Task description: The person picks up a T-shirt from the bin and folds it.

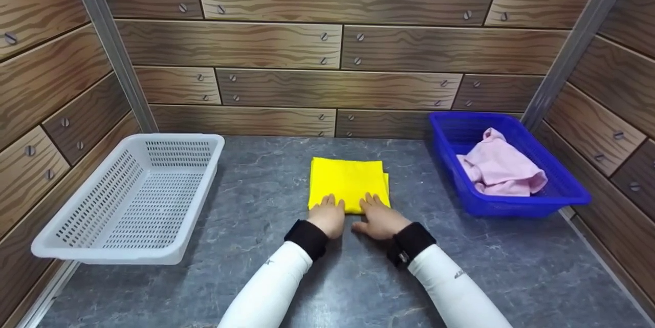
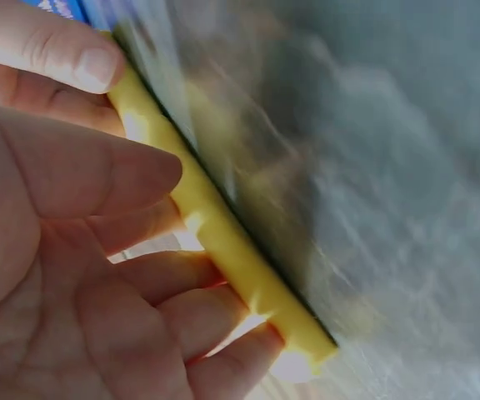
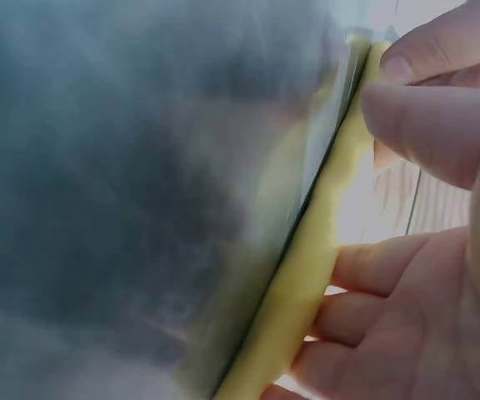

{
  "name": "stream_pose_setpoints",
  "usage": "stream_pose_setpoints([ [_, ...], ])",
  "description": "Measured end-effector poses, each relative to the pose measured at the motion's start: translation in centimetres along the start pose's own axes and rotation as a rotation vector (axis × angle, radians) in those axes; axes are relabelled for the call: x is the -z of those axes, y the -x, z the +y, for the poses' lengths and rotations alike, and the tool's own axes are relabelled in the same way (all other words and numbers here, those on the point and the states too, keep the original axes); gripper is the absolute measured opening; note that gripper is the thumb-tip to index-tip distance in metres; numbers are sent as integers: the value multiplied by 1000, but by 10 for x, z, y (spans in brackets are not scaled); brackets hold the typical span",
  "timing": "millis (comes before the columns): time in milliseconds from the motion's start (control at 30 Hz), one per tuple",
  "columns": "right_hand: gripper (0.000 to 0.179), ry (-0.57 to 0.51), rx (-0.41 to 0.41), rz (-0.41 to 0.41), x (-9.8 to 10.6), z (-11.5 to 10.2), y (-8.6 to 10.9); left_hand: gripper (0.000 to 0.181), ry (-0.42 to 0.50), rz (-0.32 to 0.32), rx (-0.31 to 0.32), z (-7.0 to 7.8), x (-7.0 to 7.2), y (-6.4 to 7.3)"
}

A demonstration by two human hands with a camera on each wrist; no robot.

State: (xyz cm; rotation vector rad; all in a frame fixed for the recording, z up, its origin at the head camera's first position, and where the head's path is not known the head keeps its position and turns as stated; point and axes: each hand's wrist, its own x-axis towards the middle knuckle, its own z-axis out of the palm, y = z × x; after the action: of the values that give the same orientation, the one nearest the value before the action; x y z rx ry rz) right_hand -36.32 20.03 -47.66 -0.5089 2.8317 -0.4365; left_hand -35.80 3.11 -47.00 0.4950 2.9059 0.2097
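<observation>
A yellow cloth [image 1: 348, 179], folded into a flat rectangle, lies on the grey tabletop in the head view. My left hand [image 1: 328, 215] rests its extended fingers on the cloth's near left part. On the near right part, the fingers of my right hand [image 1: 383, 218] lie spread, with the thumb out to the side on the tabletop. In the left wrist view, the thumb of the left hand [image 2: 98, 250] overlaps the near edge of the yellow cloth [image 2: 232, 242]. From the right wrist, the fingers of the right hand [image 3: 415, 283] reach over the cloth's rounded edge [image 3: 307, 258].
On the left stands a white perforated plastic basket [image 1: 179, 225]. A blue basket [image 1: 532, 206] on the right holds a crumpled pink cloth [image 1: 501, 167]. Wood-patterned walls [image 1: 276, 87] enclose the grey marbled tabletop [image 1: 261, 184] at the back and sides.
</observation>
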Motion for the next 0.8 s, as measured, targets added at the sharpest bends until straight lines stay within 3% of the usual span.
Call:
stream_pose_setpoints([
  [233,71,-41,-13,-2,8,5,-13,54,19,8,16,-4,2,-15],
  [500,61,-110,-13,39,13,13,-18,54,-28,86,-20,-4,-2,-8],
  [633,63,-151,4,37,19,16,-23,54,-6,84,-47,-8,4,-8],
  [700,66,-193,22,76,24,17,-24,53,28,88,-56,-13,9,-11],
  [800,77,-243,27,196,34,20,-25,56,112,146,-30,-22,19,-17],
])
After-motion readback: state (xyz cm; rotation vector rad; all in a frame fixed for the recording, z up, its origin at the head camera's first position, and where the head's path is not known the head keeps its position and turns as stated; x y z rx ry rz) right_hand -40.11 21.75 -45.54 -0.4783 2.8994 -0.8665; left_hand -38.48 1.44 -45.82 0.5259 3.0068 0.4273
